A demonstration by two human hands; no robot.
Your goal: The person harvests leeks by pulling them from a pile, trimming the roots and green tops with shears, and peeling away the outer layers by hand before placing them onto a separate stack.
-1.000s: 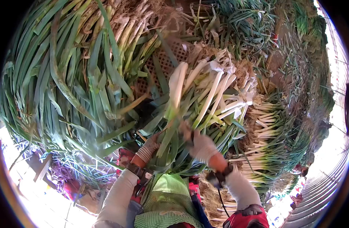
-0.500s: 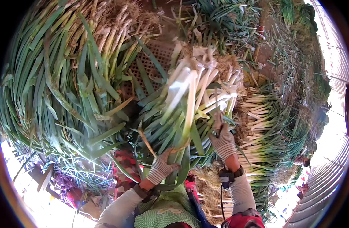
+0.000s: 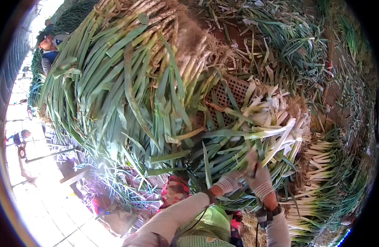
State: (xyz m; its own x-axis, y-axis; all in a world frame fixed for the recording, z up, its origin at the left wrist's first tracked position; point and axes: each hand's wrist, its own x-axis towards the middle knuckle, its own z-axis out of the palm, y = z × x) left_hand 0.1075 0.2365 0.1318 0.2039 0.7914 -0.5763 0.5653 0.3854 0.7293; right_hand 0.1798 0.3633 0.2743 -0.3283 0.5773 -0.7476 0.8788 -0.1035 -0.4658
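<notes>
My left hand (image 3: 230,182), in a striped glove, lies low over the green leaves of a pile of leeks (image 3: 276,140); its fingertips are hidden against my other hand and the leaves. Close beside it on the right, my right hand (image 3: 258,177) is raised over the same leaves, its fingers blurred. I cannot make out what either one holds. The white stalks of this pile point up and to the right, with roots at their ends.
A large heap of leeks (image 3: 127,90) fills the upper left. Behind the pile shows a brown perforated crate (image 3: 230,94). A row of trimmed leeks (image 3: 317,173) lies at right. Another person (image 3: 51,43) is at the upper left, and one more (image 3: 22,138) is below.
My view has swung left, so things sit farther right. My left hand has moved over to my right hand, and the long stalk between them now lies tilted to the right on the pile.
</notes>
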